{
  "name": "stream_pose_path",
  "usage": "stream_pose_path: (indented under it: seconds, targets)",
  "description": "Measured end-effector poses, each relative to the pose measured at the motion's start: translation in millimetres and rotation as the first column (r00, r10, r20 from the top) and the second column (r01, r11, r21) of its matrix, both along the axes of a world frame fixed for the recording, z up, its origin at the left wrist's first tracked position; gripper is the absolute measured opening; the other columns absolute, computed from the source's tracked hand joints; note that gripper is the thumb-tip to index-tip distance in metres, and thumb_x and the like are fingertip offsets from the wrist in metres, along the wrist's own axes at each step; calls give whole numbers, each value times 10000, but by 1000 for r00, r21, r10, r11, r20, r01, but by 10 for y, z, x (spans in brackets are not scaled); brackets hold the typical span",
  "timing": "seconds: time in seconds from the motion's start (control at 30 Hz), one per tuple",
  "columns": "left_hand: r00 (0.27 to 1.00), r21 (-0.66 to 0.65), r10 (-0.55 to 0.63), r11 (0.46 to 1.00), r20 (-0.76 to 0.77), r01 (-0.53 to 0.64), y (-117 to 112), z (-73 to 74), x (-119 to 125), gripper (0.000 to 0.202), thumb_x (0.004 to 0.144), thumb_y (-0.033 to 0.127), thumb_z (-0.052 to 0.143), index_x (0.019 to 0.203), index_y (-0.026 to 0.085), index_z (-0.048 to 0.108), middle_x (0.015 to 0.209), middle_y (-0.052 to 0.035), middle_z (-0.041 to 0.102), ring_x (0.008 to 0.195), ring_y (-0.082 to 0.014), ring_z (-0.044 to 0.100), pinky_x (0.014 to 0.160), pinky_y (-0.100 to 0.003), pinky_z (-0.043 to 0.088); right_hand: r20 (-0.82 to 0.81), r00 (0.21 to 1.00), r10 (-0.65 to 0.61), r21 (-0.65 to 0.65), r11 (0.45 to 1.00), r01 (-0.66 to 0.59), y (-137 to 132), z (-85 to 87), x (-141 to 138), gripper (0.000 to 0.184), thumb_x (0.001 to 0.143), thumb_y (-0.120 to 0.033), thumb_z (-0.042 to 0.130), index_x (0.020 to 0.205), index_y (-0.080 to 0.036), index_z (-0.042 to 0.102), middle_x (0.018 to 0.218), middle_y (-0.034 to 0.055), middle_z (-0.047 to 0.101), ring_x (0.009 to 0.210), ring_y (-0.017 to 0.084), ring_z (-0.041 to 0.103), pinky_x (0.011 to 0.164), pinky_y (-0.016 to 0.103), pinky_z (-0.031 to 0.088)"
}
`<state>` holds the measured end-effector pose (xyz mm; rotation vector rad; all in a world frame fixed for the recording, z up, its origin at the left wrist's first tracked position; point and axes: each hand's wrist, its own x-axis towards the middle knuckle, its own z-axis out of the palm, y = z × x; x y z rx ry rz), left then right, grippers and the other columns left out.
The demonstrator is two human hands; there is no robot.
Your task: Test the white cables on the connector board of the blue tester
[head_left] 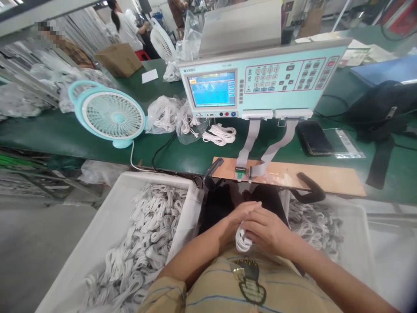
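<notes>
A coiled white cable (243, 241) is held close in front of my shirt, its looped end sticking out below my hands. My right hand (269, 228) is closed around it, fingers curled over the bundle. My left hand (243, 212) lies against the right one, closed on the same cable from the other side; its fingertips are partly covered. The cable's ends are hidden between my hands. Beyond them, a wooden board (339, 176) on the bench edge carries a small green connector board (240, 173) on a grey ribbon cable (249, 143).
A tester with a lit screen (213, 91) stands on the green bench (163, 156). White bins of coiled cables flank me, left (81, 230) and right (355, 230). Black clamps (311, 189) project at the board. A fan (112, 112), bagged cables (164, 114) and a phone (314, 138) lie around.
</notes>
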<state>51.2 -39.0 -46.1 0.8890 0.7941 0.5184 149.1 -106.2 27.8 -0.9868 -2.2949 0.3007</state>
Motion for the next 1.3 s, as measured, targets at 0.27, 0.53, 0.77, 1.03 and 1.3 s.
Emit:
stream_pose_path:
  seconds: [0.27, 0.53, 0.77, 1.03, 1.3]
  targets:
    - [971, 386, 206, 911, -124, -144, 68, 311, -357, 187, 758, 342, 551, 806, 161, 556, 718, 8, 519, 671, -115, 493, 670, -238, 410, -292, 850, -439, -270, 890, 367, 69, -366, 9, 159, 861, -224, 419, 740, -195, 517, 629, 7, 495, 562, 144, 450, 546, 263, 368]
    - [974, 625, 4, 768, -225, 141, 124, 685, -523, 93, 673, 228, 615, 701, 149, 656, 745, -25, 572, 685, -130, 528, 647, -227, 408, -375, 783, -496, -356, 857, 372, 275, -447, 41, 243, 903, -307, 416, 729, -199, 547, 695, 18, 506, 644, 160, 480, 617, 266, 382]
    - [1000, -6, -10, 1000, 16, 10, 317, 436, -370, 208, 631, 326, 621, 667, 127, 573, 574, 3, 524, 510, -111, 495, 504, -266, 463, -568, 521, -637, -630, 744, 221, 483, -515, -9, 295, 814, -471, 550, 795, -187, 629, 673, 10, 578, 623, 177, 517, 585, 262, 405]
    - [980, 323, 197, 930, -41, -174, 300, 297, -367, 276, 750, 402, 540, 710, 130, 562, 527, 18, 533, 432, -93, 507, 435, -214, 454, -566, 470, -677, -681, 706, 197, 567, -538, 24, 313, 780, -474, 586, 783, -170, 660, 647, 6, 566, 587, 166, 491, 555, 256, 387]
    - [996, 311, 93, 946, -8, -86, 369, 303, -418, 264, 658, 332, 667, 783, 109, 598, 597, -3, 577, 483, -99, 532, 467, -225, 471, -584, 433, -687, -723, 682, 107, 573, -403, 3, 326, 735, -483, 631, 725, -157, 650, 600, 6, 557, 542, 151, 474, 515, 251, 372]
